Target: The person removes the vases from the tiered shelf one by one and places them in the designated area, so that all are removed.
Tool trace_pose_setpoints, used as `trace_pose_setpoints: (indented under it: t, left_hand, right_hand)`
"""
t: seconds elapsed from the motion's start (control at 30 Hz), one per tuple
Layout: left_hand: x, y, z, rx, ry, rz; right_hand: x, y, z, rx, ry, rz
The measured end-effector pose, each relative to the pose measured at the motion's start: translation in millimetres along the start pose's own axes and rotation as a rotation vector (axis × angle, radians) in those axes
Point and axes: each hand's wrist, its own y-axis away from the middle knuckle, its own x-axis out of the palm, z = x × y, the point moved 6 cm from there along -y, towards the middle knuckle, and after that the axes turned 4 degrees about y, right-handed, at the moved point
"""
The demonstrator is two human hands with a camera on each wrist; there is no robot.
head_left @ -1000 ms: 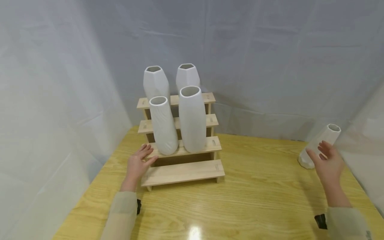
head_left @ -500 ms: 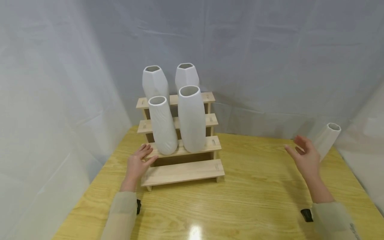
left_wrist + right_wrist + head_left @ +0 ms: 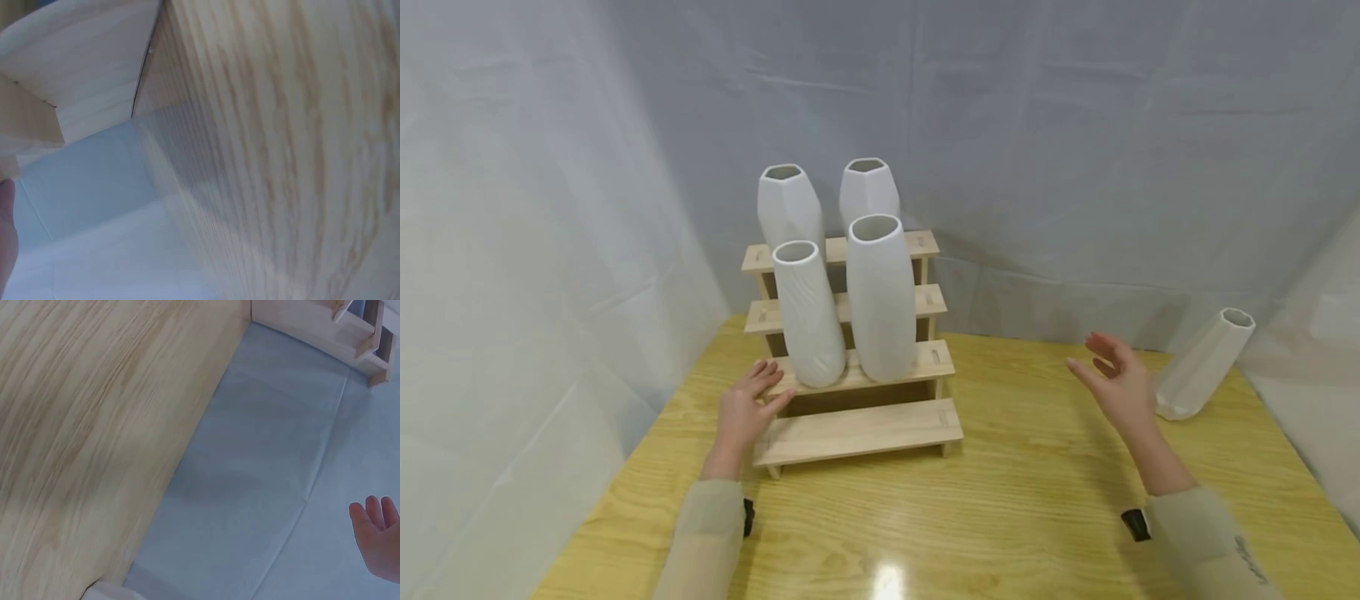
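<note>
A pale sheet (image 3: 535,208) hangs at the far left. Next comes the left sleeve (image 3: 703,533), with a small black device (image 3: 748,517) at its cuff, and then the left hand (image 3: 747,414), which rests against the left end of the wooden stand (image 3: 857,433) at the second step from the bottom. Its fingers lie extended and relaxed, the thumb apart from the others. The left wrist view catches only a bit of that hand at the wood's edge.

The stand has four steps and sits on the tabletop (image 3: 1000,508). On the second step from the bottom two white vases stand side by side: a narrower textured vase (image 3: 808,325) at left and a broader smooth vase (image 3: 882,308) at right. Behind them rise the left faceted vase (image 3: 788,204) and the right faceted vase (image 3: 868,192); their bases are hidden, so which step bears them is hard to say.

Further right, the right hand (image 3: 1116,387) is in the air over the tabletop, fingers loosely bent and parted, grasping nothing. A second black device (image 3: 1135,525) and the right sleeve (image 3: 1198,533) follow. Just right of that hand, well apart from the stand, a lone white vase (image 3: 1201,367) stands on the tabletop near its right edge
</note>
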Motion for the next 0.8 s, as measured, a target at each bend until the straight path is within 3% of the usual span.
trace_pose_setpoints:
  t: [0.33,0.5,0.67,0.8]
  left_hand:
    - [1.0,0.8,1.6,0.002,-0.003,0.001]
    - [0.1,1.5,0.4,0.003,-0.004,0.002]
    - [0.1,0.9,1.5,-0.005,-0.006,0.004]
    - [0.4,-0.1,-0.4,-0.002,-0.007,0.009]
  right_hand:
    - [30,-2,16,-0.059,-0.046,0.101]
    - [45,-2,26,-0.096,-0.102,0.11]
    - [54,1,51,-0.131,-0.158,0.118]
    - [66,-1,48,-0.147,-0.172,0.136]
